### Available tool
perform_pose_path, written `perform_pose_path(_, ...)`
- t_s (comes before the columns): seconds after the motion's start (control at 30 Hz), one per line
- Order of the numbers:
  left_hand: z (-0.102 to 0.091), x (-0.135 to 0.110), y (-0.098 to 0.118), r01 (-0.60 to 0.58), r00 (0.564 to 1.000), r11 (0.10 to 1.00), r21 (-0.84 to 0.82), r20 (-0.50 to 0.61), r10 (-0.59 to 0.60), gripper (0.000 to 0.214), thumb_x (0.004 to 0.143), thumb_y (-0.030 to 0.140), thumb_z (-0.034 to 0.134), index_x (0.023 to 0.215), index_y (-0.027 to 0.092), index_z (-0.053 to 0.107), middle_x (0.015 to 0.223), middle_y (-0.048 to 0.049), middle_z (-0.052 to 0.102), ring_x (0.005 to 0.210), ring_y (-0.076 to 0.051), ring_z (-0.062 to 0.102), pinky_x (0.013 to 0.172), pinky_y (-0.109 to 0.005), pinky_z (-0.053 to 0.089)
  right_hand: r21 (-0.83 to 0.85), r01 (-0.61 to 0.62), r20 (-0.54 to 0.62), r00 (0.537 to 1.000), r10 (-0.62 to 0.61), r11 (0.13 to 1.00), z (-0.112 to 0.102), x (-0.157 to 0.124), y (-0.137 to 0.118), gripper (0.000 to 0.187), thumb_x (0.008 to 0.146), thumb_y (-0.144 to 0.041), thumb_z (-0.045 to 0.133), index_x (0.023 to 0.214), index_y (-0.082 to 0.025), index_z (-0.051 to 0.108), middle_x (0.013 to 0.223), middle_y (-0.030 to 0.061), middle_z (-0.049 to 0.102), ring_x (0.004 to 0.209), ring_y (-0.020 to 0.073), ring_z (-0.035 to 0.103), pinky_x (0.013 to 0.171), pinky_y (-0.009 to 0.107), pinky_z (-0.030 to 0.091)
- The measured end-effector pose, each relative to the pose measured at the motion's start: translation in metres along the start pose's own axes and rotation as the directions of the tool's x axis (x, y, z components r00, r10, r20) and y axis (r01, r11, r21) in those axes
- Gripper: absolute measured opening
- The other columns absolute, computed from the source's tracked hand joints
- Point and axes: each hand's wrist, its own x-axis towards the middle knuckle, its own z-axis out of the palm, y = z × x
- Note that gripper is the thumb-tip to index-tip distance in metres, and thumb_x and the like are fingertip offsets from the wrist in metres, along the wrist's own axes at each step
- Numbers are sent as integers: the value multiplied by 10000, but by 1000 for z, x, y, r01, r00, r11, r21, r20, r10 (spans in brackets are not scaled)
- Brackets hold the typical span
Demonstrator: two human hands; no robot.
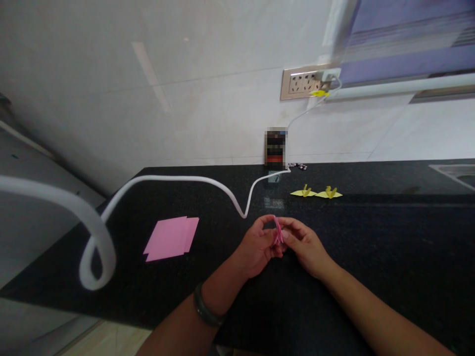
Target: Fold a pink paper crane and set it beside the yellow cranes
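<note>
White cable (107, 252) loops close at left; left hand (258, 249) and right hand (310, 251) together pinch folded pink paper (278, 233) above the black counter (389, 252); pink sheets (168, 237) lie leftward; yellow folded figures (328, 194) sit beyond the right hand.

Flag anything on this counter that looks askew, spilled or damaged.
The pink paper sheets, lying left of the left hand, look askew: their edges are offset rather than squared up. No spill or damage stands out.

Pink paper (278, 232), folded narrow, near upright between fingers (292, 240).
</note>
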Motion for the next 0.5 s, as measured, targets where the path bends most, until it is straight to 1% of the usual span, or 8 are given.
perform_pose_path(0.07, 0, 0, -3, 11, 1000, 1000, -1, 17, -11, 444, 652, 223, 600, 1047, 211, 397, 654, 17, 511, 498, -78, 494, 483, -212, 403, 45, -28, 76, 997, 25, 999, 1, 0, 0, 214, 720, -323, 553, 893, -199, 536, 696, -1, 546, 518, 103, 523, 494, 250, 439)
perform_pose_path(0.1, 0, 1, -4, 12, 1000, 1000, 13, 20, -13, 441, 651, 209, 599, 1044, 205, 400, 651, 17, 512, 507, -81, 499, 498, -220, 412, 65, -33, 81, 996, 28, 997, 1, 0, 0, 175, 722, -315, 553, 847, -193, 541, 670, -7, 541, 506, 99, 518, 484, 245, 433)
perform_pose_path(0.17, -1, 2, -6, 3, 1000, 997, 75, -3, -3, 377, 664, 212, 587, 1008, 182, 436, 661, 6, 524, 538, -91, 516, 547, -250, 433, 88, -37, 42, 999, 33, 995, 0, 0, 1, 137, 723, -300, 556, 794, -184, 542, 627, -15, 537, 502, 93, 506, 479, 231, 421)
perform_pose_path(0.2, -2, 2, -7, -14, 999, 993, 120, -35, 19, 314, 678, 232, 575, 965, 163, 468, 674, -3, 531, 564, -96, 525, 581, -266, 440, 81, -37, 7, 999, 36, 996, 0, 0, 2, 131, 721, -296, 560, 777, -178, 545, 616, -15, 539, 504, 90, 500, 482, 223, 415)
perform_pose_path(0.27, -2, 4, -6, -78, 988, 974, 214, -115, 105, 214, 715, 291, 531, 854, 128, 526, 703, -23, 547, 626, -106, 536, 655, -285, 439, 38, -32, -76, 997, 35, 999, -2, 2, 4, 133, 714, -294, 569, 743, -165, 554, 625, -9, 551, 504, 80, 485, 483, 209, 400)
perform_pose_path(0.33, -3, 5, -6, -144, 966, 943, 299, -164, 199, 245, 736, 342, 489, 782, 113, 564, 725, -36, 566, 674, -114, 537, 699, -284, 428, -16, -41, -134, 990, 38, 999, -5, 3, 6, 141, 706, -296, 577, 718, -156, 563, 639, -5, 562, 494, 73, 473, 473, 199, 386)
perform_pose_path(0.4, -4, 6, -5, -184, 953, 913, 363, -163, 257, 263, 709, 357, 519, 785, 116, 589, 738, -40, 588, 695, -122, 540, 705, -275, 421, -54, -55, -163, 986, 46, 997, -6, 4, 6, 148, 695, -300, 586, 701, -154, 567, 624, -8, 563, 480, 71, 467, 463, 196, 377)
perform_pose_path(0.5, -7, 6, -6, -202, 955, 887, 416, -118, 273, 268, 615, 307, 626, 809, 123, 607, 737, -37, 612, 671, -125, 548, 661, -256, 421, -103, -62, -139, 989, 47, 993, -7, 4, 5, 149, 671, -297, 609, 682, -154, 569, 584, -14, 555, 478, 77, 474, 469, 202, 378)
